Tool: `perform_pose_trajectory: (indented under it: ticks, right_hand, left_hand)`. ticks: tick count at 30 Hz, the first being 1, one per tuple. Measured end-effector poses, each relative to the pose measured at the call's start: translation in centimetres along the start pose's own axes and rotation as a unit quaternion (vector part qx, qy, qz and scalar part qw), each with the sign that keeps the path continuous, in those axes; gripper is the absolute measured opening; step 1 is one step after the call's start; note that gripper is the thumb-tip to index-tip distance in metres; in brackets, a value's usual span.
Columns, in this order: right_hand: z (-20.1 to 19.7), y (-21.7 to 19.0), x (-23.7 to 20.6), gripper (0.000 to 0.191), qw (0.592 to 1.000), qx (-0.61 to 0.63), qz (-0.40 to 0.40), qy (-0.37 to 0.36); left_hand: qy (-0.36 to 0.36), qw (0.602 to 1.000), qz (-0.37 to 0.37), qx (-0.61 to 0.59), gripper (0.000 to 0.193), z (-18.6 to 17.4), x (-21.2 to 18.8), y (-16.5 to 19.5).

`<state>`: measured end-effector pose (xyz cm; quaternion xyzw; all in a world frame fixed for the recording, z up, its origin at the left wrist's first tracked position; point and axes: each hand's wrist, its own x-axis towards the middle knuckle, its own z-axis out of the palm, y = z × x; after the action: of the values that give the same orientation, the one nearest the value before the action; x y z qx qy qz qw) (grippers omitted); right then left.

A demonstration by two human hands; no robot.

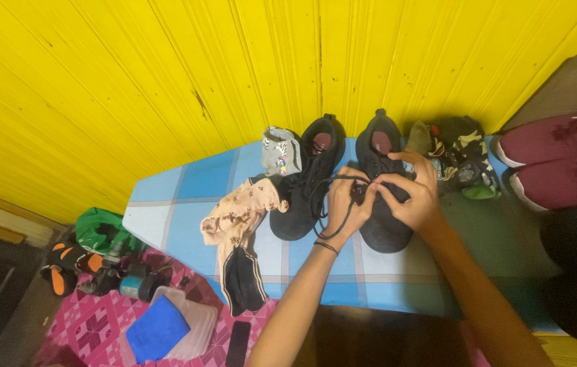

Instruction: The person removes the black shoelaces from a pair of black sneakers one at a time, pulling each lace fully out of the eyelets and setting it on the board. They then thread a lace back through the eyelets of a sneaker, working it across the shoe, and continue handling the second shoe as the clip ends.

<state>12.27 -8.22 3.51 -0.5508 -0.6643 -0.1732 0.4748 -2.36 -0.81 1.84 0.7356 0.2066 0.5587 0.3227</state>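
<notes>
On ironing board (186,204), black shoe (383,183) toe toward person

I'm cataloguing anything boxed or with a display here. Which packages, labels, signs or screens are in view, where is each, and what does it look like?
Clear plastic container: lower left on the pink patterned mat, rectangular, see-through, a blue cloth on top.
Dark phone-like slab: bottom edge, right of the container, flat, black, unlit; cannot tell if it is a screen.
No signs or readable labels show.
Both hands, left hand and right hand, hold black shoe laces, no package.
</notes>
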Motion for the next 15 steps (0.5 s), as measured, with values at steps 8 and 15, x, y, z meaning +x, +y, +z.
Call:
perform_pose_trajectory:
  ticks: [8,15]
  right_hand:
    - [-0.07,-0.22,-0.13,0.021,1.0,0.008,0.012,-0.007]
    - [-0.08,-0.09,-0.08,0.022,1.0,0.0,0.01,-0.009]
  left_hand:
    - [0.019,0.999,-0.026,-0.036,0.004,0.2,-0.11,0.03]
    - [0.021,0.997,0.063,0.043,0.011,0.12,0.02,-0.09]
